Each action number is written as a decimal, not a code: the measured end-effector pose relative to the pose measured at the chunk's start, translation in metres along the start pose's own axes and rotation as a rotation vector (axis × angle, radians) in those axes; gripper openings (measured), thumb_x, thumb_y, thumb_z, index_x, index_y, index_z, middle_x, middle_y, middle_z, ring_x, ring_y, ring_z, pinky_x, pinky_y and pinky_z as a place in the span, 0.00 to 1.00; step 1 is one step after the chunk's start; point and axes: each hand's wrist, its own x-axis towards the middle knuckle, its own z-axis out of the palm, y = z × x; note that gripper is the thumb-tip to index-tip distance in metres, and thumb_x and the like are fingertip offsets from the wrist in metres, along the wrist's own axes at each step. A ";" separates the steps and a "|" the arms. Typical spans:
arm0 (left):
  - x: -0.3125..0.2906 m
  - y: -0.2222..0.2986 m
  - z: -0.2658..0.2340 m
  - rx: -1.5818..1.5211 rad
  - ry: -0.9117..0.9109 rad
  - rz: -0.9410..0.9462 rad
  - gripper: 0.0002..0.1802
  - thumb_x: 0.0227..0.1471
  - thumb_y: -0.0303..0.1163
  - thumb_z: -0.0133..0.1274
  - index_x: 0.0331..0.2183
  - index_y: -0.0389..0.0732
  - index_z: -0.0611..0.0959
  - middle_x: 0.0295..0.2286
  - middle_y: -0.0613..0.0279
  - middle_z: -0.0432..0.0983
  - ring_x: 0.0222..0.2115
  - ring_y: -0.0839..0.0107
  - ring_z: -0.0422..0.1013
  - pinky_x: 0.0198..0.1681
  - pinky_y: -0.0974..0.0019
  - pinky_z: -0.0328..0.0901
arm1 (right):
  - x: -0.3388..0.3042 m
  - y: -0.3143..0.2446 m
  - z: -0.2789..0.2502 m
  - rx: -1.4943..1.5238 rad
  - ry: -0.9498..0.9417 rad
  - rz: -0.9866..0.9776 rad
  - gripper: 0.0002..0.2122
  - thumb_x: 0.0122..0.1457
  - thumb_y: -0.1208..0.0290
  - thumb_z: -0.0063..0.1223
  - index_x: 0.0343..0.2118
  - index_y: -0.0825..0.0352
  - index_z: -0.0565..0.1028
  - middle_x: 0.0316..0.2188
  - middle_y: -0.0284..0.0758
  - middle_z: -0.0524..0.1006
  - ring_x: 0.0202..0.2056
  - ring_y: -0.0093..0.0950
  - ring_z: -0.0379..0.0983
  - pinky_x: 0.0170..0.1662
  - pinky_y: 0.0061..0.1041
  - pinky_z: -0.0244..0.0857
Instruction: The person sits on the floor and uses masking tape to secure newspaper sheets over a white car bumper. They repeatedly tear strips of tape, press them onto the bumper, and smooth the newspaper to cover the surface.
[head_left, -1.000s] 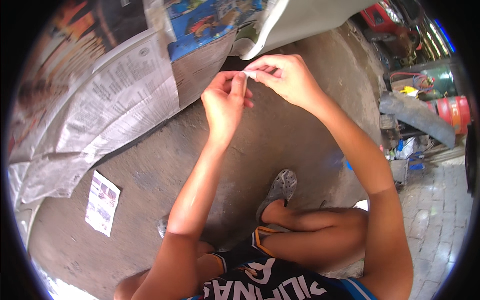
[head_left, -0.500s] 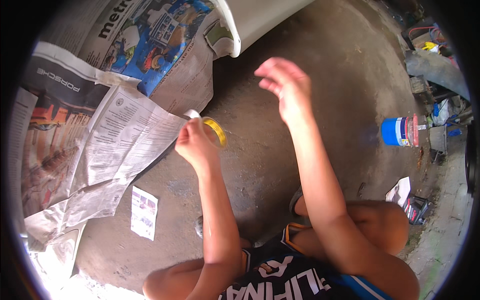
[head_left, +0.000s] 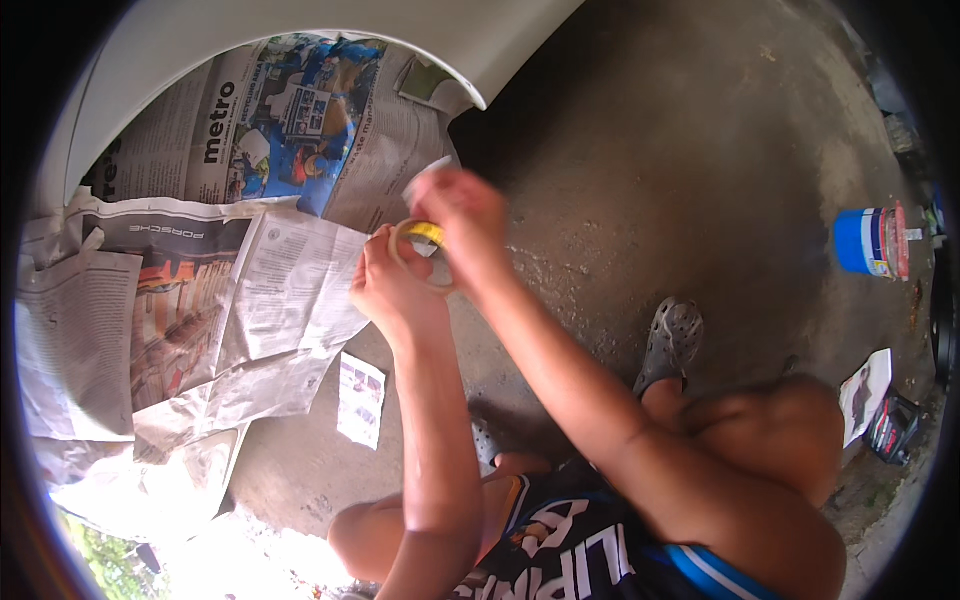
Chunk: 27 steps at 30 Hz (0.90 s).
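My left hand (head_left: 395,295) is closed around a roll of masking tape (head_left: 426,233) with a yellow core. Just above and to the right of the roll is my right hand (head_left: 468,212), its fingers drawn together and slightly blurred. A pale strip of tape (head_left: 430,177) shows at those fingertips; whether it still joins the roll is hard to see. Beside both hands, newspaper sheets (head_left: 290,275) hang over the opening under a curved, pale vehicle panel (head_left: 520,40). The sheets overlap, and their lower edges are creased.
A small printed leaflet (head_left: 361,400) lies on the concrete floor (head_left: 620,170) below the newspaper. At the right stands a blue container (head_left: 862,242). Near my knee are a dark bottle (head_left: 893,428) and a paper sheet (head_left: 866,395). My grey clog (head_left: 676,335) rests on the floor.
My right hand has come left and down from open air to the tape roll, its fingers closing on a strip. The view has shifted, showing more of the vehicle panel.
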 end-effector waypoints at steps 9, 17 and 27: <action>-0.025 0.019 0.004 1.009 -0.348 0.332 0.22 0.62 0.38 0.53 0.53 0.36 0.79 0.12 0.64 0.69 0.12 0.74 0.67 0.18 0.65 0.62 | 0.043 0.022 -0.019 0.636 0.005 0.360 0.10 0.60 0.73 0.66 0.42 0.63 0.77 0.32 0.28 0.80 0.30 0.18 0.75 0.34 0.17 0.71; 0.018 0.070 0.060 1.612 -0.556 0.781 0.25 0.61 0.41 0.56 0.59 0.48 0.77 0.17 0.56 0.78 0.18 0.64 0.78 0.27 0.61 0.69 | 0.055 0.040 -0.021 0.783 -0.031 0.327 0.09 0.61 0.65 0.66 0.42 0.59 0.79 0.35 0.22 0.79 0.31 0.12 0.73 0.32 0.12 0.62; 0.005 0.093 0.095 2.147 -0.611 0.603 0.30 0.59 0.35 0.53 0.62 0.66 0.71 0.27 0.46 0.83 0.31 0.43 0.80 0.35 0.45 0.74 | 0.068 0.029 0.004 0.708 0.119 0.368 0.10 0.61 0.70 0.66 0.43 0.66 0.80 0.36 0.27 0.80 0.29 0.13 0.71 0.30 0.13 0.62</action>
